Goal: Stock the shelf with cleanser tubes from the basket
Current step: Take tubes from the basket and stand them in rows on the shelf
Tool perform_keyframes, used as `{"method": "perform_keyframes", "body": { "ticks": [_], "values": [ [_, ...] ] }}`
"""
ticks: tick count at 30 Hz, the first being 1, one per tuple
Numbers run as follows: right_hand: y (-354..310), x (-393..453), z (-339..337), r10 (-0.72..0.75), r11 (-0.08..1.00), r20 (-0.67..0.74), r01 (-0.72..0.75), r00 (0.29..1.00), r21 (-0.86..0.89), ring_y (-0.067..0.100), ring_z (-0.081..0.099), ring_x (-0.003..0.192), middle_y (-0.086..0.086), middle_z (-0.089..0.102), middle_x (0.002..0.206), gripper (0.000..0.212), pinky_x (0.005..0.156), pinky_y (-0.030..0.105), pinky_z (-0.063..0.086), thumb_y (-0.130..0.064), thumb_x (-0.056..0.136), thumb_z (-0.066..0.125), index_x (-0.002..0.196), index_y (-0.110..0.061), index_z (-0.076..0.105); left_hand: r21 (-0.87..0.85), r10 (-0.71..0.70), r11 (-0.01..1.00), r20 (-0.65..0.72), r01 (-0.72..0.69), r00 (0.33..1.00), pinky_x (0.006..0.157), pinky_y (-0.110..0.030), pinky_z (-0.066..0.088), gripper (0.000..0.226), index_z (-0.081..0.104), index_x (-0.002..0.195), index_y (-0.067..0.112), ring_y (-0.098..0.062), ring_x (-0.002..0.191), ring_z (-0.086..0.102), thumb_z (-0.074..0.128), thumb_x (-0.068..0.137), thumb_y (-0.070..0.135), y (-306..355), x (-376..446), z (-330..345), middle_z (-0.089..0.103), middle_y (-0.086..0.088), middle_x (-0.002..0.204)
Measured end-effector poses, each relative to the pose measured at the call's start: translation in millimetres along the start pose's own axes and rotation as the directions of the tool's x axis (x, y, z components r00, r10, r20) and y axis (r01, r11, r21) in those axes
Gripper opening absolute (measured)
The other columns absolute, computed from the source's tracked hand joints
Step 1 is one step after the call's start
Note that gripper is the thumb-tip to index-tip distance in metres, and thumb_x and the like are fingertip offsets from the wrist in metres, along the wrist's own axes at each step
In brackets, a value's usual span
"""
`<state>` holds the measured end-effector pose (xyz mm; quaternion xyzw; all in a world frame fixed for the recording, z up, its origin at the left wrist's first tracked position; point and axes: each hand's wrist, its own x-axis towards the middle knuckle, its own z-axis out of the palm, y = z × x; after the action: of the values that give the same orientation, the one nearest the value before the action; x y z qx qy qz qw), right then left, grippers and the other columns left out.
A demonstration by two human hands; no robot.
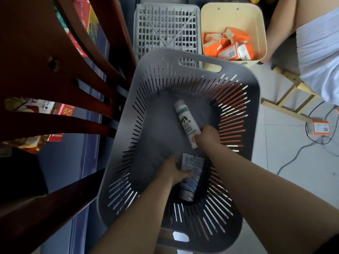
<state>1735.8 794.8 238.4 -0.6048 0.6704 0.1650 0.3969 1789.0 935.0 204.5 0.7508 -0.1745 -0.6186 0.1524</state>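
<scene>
A dark wooden chair back (60, 74) fills the left side. Beside it, a grey slotted basket (254, 110) holds two tubes. The left hand (173, 171) has its fingers closed around a dark tube (190, 173) lying near the basket's front. The right hand (208, 135) grips the lower end of a white tube (185, 116) resting on the basket floor. Farther right, a cream bin (233, 17) holds orange boxes (229, 46).
</scene>
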Motion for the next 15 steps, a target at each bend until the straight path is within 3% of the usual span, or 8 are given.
{"method": "perform_keyframes", "body": {
  "ticks": [3,5,6,7,8,10,11,15],
  "values": [
    [4.5,3.5,-1.4,-0.021,0.999,-0.011,0.021,1.000,0.039,0.031,0.059,0.112,0.016,0.062,0.121,0.034,0.090,0.038,0.049,-0.009,0.086,0.060,0.119,-0.007,0.061,-0.036,0.017,0.999,0.011,-0.017,1.000,0.086,-0.041,0.053,0.084,0.045,0.101,0.021,-0.021,0.098,0.063,0.078,0.034,0.060,-10.8,23.2,34.1,0.062,-0.004,0.110],
    [7.1,5.6,-3.1,-0.018,0.997,-0.017,0.019,1.000,0.069,0.030,0.058,0.113,0.015,0.061,0.122,0.036,0.092,0.039,0.048,-0.008,0.086,0.059,0.121,-0.010,0.060,-0.023,0.035,0.999,-0.046,-0.036,0.998,0.085,-0.039,0.053,0.091,0.045,0.103,0.024,-0.022,0.101,0.062,0.063,0.035,0.080,-34.5,51.5,55.0,0.060,-0.004,0.115],
    [7.8,6.6,-3.8,-0.017,0.996,-0.020,0.018,1.000,0.084,0.030,0.057,0.114,0.015,0.061,0.123,0.037,0.092,0.039,0.048,-0.007,0.085,0.059,0.122,-0.011,0.060,0.017,0.021,1.000,-0.091,-0.020,0.996,0.086,-0.039,0.054,0.083,0.047,0.102,0.027,-0.022,0.103,0.062,0.053,0.045,0.087,-36.1,57.5,59.5,0.059,-0.004,0.119],
    [8.2,7.0,-4.5,-0.021,0.995,-0.025,0.023,0.999,0.099,0.031,0.057,0.114,0.015,0.061,0.123,0.038,0.093,0.039,0.048,-0.007,0.085,0.059,0.123,-0.011,0.059,-0.009,0.005,1.000,-0.078,-0.006,0.997,0.084,-0.039,0.055,0.069,0.047,0.101,0.027,-0.022,0.100,0.062,0.050,0.060,0.082,-27.7,51.2,57.1,0.060,-0.002,0.119],
    [8.2,7.2,-4.9,-0.027,0.993,-0.032,0.030,0.999,0.112,0.032,0.056,0.115,0.015,0.060,0.124,0.039,0.094,0.039,0.048,-0.006,0.084,0.059,0.123,-0.011,0.059,-0.021,0.040,0.999,-0.055,-0.041,0.998,0.081,-0.037,0.056,0.052,0.045,0.101,0.023,-0.022,0.094,0.064,0.060,0.072,0.063,-15.8,33.2,47.6,0.061,-0.002,0.113],
    [6.9,6.7,-5.4,-0.029,0.989,-0.045,0.035,0.999,0.146,0.032,0.056,0.115,0.016,0.060,0.124,0.041,0.094,0.039,0.048,-0.006,0.083,0.061,0.124,-0.008,0.057,-0.101,0.041,0.994,-0.106,-0.051,0.994,0.080,-0.032,0.054,0.048,0.047,0.101,0.012,-0.024,0.091,0.065,0.080,0.067,0.019,5.5,12.3,32.5,0.065,-0.007,0.104],
    [6.1,6.3,-5.5,-0.022,0.986,-0.052,0.030,0.998,0.165,0.032,0.056,0.115,0.016,0.059,0.124,0.041,0.094,0.039,0.048,-0.006,0.083,0.061,0.125,-0.007,0.056,-0.087,0.042,0.995,-0.122,-0.052,0.992,0.080,-0.029,0.052,0.047,0.050,0.102,0.009,-0.024,0.093,0.065,0.080,0.066,0.009,7.8,7.3,24.9,0.066,-0.009,0.103],
    [1.0,-0.9,-8.0,-0.017,0.976,-0.095,0.037,0.995,0.214,0.032,0.057,0.113,0.017,0.058,0.124,0.038,0.091,0.042,0.050,-0.006,0.086,0.057,0.123,-0.003,0.055,-0.132,-0.016,0.991,-0.168,-0.007,0.986,0.086,-0.036,0.052,0.035,0.058,0.107,0.004,-0.026,0.099,0.064,0.073,0.076,0.006,-2.3,8.8,-4.7,0.066,-0.011,0.109]
  ]
}}
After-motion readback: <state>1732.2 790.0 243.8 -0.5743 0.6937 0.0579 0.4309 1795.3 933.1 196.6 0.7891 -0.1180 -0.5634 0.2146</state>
